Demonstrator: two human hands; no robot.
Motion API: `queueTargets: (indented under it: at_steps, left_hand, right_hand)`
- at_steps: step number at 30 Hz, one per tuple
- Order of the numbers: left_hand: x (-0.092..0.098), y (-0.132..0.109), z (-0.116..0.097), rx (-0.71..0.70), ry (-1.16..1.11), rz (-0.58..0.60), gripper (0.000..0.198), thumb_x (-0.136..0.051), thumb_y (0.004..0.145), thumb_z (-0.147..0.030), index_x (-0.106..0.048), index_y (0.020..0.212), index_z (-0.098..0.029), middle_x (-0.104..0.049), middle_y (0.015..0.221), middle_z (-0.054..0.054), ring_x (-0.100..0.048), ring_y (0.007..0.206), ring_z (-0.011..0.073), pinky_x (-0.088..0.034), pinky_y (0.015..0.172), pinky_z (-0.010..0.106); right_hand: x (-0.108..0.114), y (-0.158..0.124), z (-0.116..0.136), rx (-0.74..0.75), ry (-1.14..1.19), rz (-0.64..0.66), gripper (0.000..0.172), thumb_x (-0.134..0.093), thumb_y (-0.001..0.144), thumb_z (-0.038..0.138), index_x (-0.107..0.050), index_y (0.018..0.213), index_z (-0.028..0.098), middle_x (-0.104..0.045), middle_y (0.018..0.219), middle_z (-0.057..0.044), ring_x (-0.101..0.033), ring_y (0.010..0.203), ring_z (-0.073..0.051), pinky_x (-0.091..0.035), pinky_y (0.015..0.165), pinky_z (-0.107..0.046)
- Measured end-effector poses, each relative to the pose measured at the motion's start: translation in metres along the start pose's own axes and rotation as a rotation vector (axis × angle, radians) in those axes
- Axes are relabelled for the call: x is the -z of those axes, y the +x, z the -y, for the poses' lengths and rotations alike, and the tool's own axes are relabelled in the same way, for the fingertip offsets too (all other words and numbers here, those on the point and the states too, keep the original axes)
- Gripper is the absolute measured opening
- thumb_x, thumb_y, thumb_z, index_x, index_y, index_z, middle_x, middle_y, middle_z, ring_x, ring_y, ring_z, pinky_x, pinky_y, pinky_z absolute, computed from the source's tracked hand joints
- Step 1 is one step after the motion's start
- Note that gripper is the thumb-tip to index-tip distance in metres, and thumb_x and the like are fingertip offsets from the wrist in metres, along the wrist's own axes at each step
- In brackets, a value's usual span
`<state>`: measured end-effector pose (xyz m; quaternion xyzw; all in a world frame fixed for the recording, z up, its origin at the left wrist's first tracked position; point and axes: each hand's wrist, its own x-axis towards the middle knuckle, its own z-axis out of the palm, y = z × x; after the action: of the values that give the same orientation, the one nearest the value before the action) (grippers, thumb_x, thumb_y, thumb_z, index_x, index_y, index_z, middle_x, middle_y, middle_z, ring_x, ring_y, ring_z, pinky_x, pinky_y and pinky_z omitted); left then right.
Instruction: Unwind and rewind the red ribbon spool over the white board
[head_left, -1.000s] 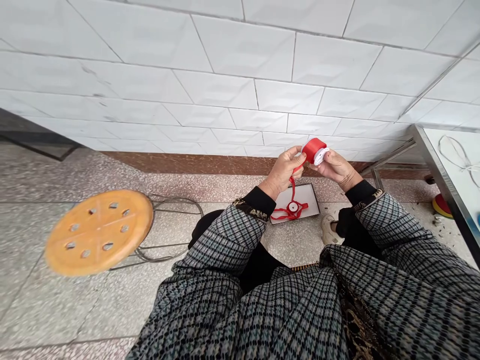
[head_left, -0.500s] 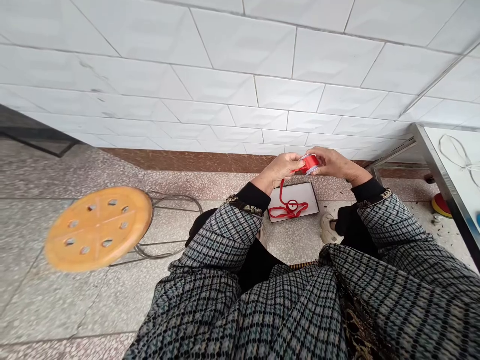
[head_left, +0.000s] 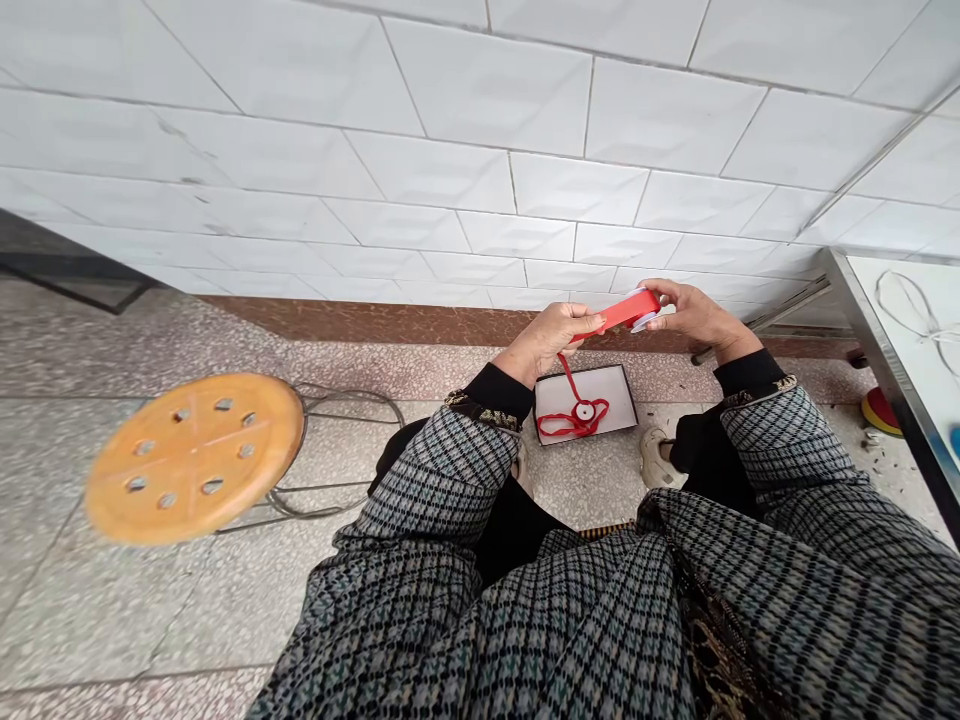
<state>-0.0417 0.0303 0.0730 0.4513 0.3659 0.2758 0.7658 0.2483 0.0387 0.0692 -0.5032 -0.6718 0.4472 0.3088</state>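
My left hand (head_left: 551,338) pinches the red ribbon (head_left: 621,311), and a flat length now spans between my hands, which were close together half a second ago. My right hand (head_left: 696,312) has moved right, gripping the spool (head_left: 643,323). The ribbon trails below my left fingers to a small reel (head_left: 584,412) in the shallow box (head_left: 611,384); the spool sits at my right fingertips.
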Motion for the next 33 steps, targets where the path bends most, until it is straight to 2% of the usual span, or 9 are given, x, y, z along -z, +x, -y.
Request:
queueTargets:
  at_steps: [5,9,13,19,22,25,28,31,33]
  left_hand:
    - [-0.003,-0.002,0.000,-0.034,-0.059,0.020,0.033,-0.087,0.088,-0.032,-0.066,0.069,-0.015,-0.043,0.054,-0.005,-0.021,0.042,0.0010,-0.009,0.044,0.020]
    - [-0.004,-0.001,0.002,-0.071,-0.072,0.009,0.030,-0.085,0.090,-0.033,-0.069,0.070,-0.016,-0.032,0.050,-0.009,-0.019,0.041,0.0018,-0.008,0.044,0.020]
    - [-0.006,-0.001,0.002,-0.058,-0.060,0.013,0.029,-0.084,0.091,-0.033,-0.072,0.073,-0.014,-0.030,0.048,-0.010,-0.018,0.041,0.0018,-0.008,0.044,0.021]
    - [-0.012,-0.002,0.001,-0.030,-0.121,0.025,0.028,-0.085,0.090,-0.031,-0.068,0.076,-0.014,-0.037,0.050,-0.010,-0.021,0.039,0.0009,-0.010,0.044,0.021]
    - [-0.018,-0.003,0.004,-0.081,-0.207,-0.022,0.026,-0.088,0.086,-0.027,-0.063,0.086,-0.016,-0.046,0.056,-0.010,-0.023,0.039,-0.0001,-0.010,0.044,0.020]
    - [-0.025,-0.003,0.008,-0.123,-0.297,-0.037,0.035,-0.089,0.082,-0.026,-0.059,0.101,-0.021,-0.051,0.060,-0.012,-0.024,0.038,0.0004,-0.010,0.044,0.020]
    - [-0.032,-0.003,0.011,-0.157,-0.359,-0.047,0.037,-0.087,0.084,-0.028,-0.057,0.105,-0.023,-0.045,0.057,-0.015,-0.023,0.036,0.0014,-0.013,0.044,0.019]
    - [-0.034,-0.003,0.010,-0.206,-0.405,-0.087,0.030,-0.083,0.087,-0.029,-0.055,0.097,-0.022,-0.038,0.053,-0.015,-0.023,0.036,0.0019,-0.015,0.043,0.019]
    - [-0.034,-0.004,0.008,-0.188,-0.402,-0.086,0.024,-0.081,0.089,-0.026,-0.058,0.097,-0.021,-0.037,0.052,-0.015,-0.023,0.036,0.0020,-0.015,0.043,0.018]
  right_hand:
    - [-0.011,-0.004,0.009,-0.069,0.358,0.073,0.069,-0.103,0.063,0.035,-0.076,0.126,0.027,-0.078,0.110,0.000,-0.069,0.097,-0.021,-0.055,0.094,-0.037]
    - [-0.018,-0.004,0.012,-0.072,0.484,0.060,0.073,-0.106,0.060,0.036,-0.075,0.125,0.027,-0.079,0.109,0.000,-0.071,0.093,-0.018,-0.056,0.090,-0.034]
    - [-0.023,-0.002,0.011,-0.053,0.560,0.046,0.077,-0.109,0.056,0.040,-0.076,0.124,0.027,-0.080,0.112,0.000,-0.071,0.095,-0.018,-0.056,0.091,-0.033]
    - [-0.033,0.000,0.014,-0.052,0.693,0.041,0.080,-0.111,0.049,0.049,-0.078,0.118,0.025,-0.080,0.104,-0.001,-0.070,0.088,-0.018,-0.056,0.084,-0.029]
    - [-0.042,0.000,0.018,-0.039,0.744,0.050,0.079,-0.110,0.049,0.055,-0.077,0.113,0.024,-0.079,0.096,-0.001,-0.069,0.084,-0.017,-0.057,0.082,-0.028]
    - [-0.050,0.000,0.021,-0.036,0.764,0.046,0.078,-0.109,0.050,0.061,-0.076,0.111,0.024,-0.079,0.096,-0.002,-0.069,0.085,-0.018,-0.058,0.083,-0.029]
    - [-0.051,0.002,0.021,-0.019,0.787,0.034,0.076,-0.109,0.050,0.062,-0.078,0.108,0.024,-0.079,0.095,-0.002,-0.069,0.084,-0.018,-0.058,0.082,-0.028]
    - [-0.044,0.005,0.019,0.019,0.767,0.016,0.072,-0.109,0.053,0.058,-0.079,0.108,0.023,-0.080,0.095,-0.002,-0.069,0.084,-0.017,-0.058,0.083,-0.028]
    - [-0.037,0.006,0.016,0.028,0.729,0.003,0.072,-0.109,0.054,0.057,-0.080,0.110,0.023,-0.080,0.097,-0.002,-0.070,0.085,-0.018,-0.058,0.084,-0.029]
